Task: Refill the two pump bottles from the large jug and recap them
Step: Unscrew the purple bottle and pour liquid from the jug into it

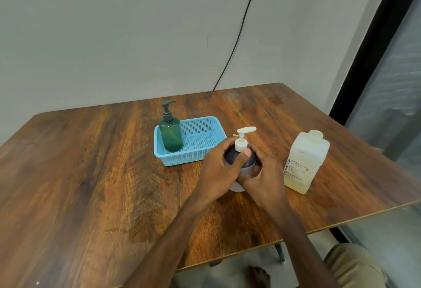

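White pump (241,143): sits on the dark bottle (229,157) with its nozzle pointing right. I judge the collar under it is the place to twist, since the thin nozzle would likely flex.
Dark bottle: stands upright on the table (91,173), near its middle and towards the front edge, between basket and jug. It looks like smooth plastic, probably light, and I expect it to spin in a loose palm.
Left hand (217,170): wraps the bottle's shoulder, thumb tip up against the pump collar.
Right hand (265,179): curls round the lower body and holds it steady.
Jug (303,162): pale and translucent with its cap on, towards the right edge of the table, just beside my right hand. Yellowish liquid shows low down, so I judge it light but bulky. I would take it across the flat sides.
Green bottle (171,136): upright in the left end of the blue basket (189,159), pump on, untouched.
In the way: the jug is close to my right wrist and could tip if that arm swings out. The basket's near corner sits just behind my left fingers.
Cable (239,32): hangs down the wall, well apart from the work.
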